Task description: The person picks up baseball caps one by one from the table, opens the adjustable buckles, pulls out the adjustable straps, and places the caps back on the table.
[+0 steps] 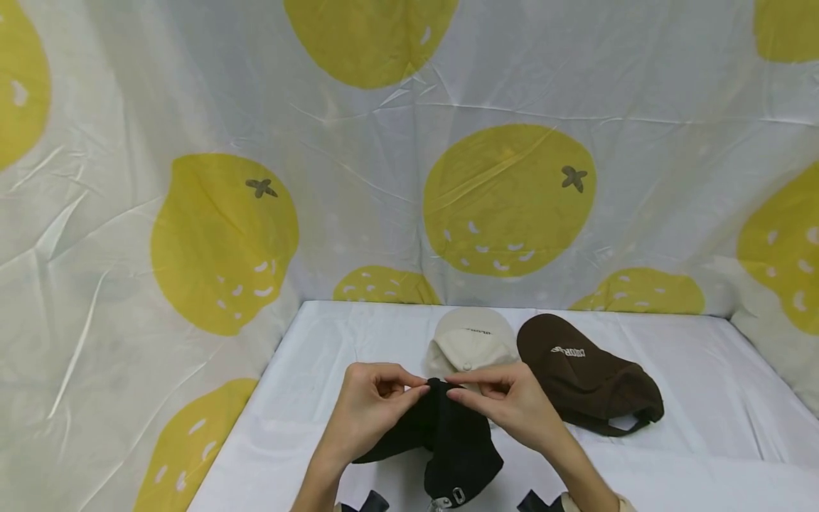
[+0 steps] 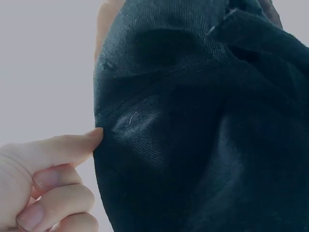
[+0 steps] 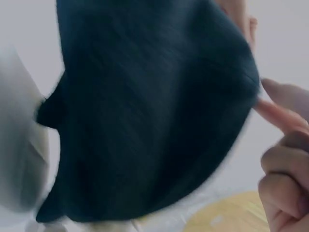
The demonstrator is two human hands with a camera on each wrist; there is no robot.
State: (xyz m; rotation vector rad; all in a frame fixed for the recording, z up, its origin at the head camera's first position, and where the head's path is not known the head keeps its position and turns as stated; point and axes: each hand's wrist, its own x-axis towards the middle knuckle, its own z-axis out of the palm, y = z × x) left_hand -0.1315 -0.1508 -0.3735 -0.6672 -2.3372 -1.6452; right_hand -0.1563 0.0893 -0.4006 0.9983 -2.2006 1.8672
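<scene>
A black cap (image 1: pixel 462 449) hangs between the two hands above the white table, its crown folded and a small metal buckle (image 1: pixel 458 496) at its lower end. The left hand (image 1: pixel 371 409) pinches the cap's top edge between thumb and forefinger. Close beside it, the right hand (image 1: pixel 512 405) pinches the same edge from the other side. In the left wrist view the dark cloth (image 2: pixel 159 145) fills most of the picture, with thumb and finger at its border. The right wrist view has the cap (image 3: pixel 154 121) slightly blurred, fingertips meeting its rounded edge.
Behind the hands lies a cream cap (image 1: pixel 470 338) with small lettering, partly covered by the right hand. To its right rests a brown cap (image 1: pixel 585 373) with white lettering. The white-covered table (image 1: pixel 704 370) meets a lemon-print curtain (image 1: pixel 358 199) at the back and sides.
</scene>
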